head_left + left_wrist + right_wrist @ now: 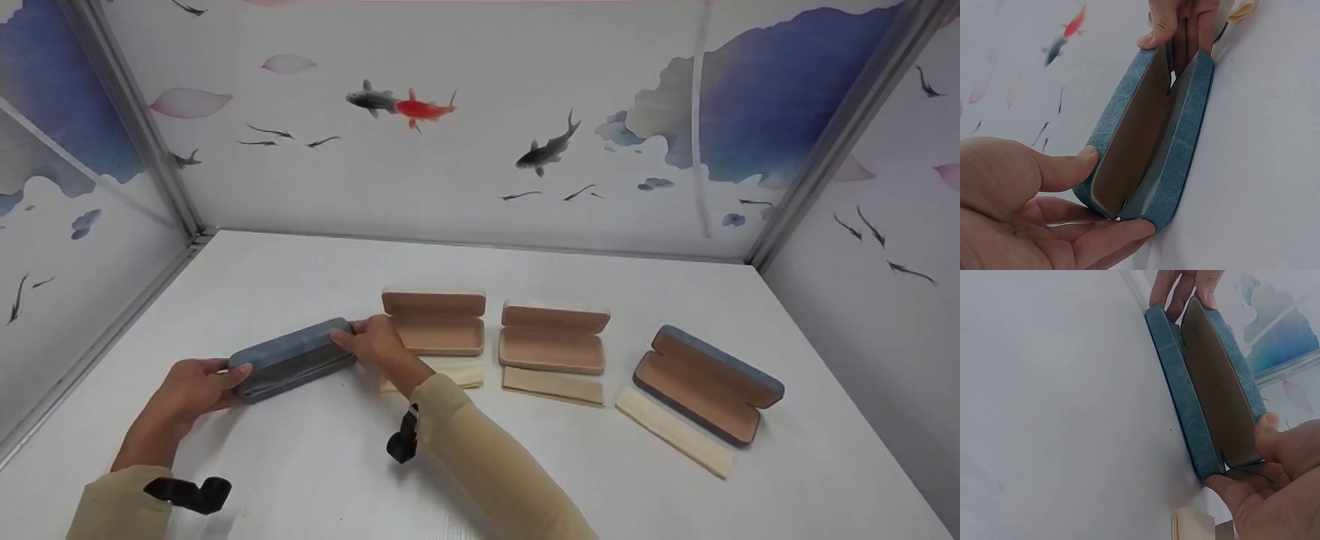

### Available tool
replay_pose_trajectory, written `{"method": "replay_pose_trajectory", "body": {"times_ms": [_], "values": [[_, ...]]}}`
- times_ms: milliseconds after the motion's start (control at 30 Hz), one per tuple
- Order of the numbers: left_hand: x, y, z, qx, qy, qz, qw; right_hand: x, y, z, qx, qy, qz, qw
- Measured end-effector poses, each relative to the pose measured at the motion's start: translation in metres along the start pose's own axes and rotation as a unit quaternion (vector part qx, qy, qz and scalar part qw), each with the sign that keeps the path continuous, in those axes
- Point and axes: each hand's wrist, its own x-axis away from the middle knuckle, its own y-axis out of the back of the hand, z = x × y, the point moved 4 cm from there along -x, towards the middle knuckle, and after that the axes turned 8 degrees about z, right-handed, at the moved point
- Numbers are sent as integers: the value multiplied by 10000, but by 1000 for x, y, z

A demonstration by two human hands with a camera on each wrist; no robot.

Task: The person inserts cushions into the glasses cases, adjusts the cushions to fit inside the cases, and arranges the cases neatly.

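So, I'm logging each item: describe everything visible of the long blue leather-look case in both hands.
The long blue leather-look case has rounded corners, mottled walls and a brown lid lining. It is partly open, its gap on the near side. It slants over the left part of the white table, right end farther away. The left hand grips one end, the right hand the other, thumbs on the lid. Whether it rests on the table is unclear.

Dim, greyish, diffusely lit throughout. In right wrist view, hazy, softly shadowed on table (1084,410) beside case (1210,382), lower centre. In left wrist view, dark inside case, slightly blurred at fish (1066,36), upper left.
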Motion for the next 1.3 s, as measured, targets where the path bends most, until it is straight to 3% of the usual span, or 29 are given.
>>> {"method": "replay_pose_trajectory", "body": {"times_ms": [367,833,1300], "values": [[0,-3,3,428,-47,-66,9991,2,-1,-6,-525,338,421,9972],[0,-5,12,679,-71,-195,9975,-2,-1,-13,-428,219,328,9983],[2,-6,14,832,-124,-313,9960,2,1,-18,-480,377,343,9975]]}}
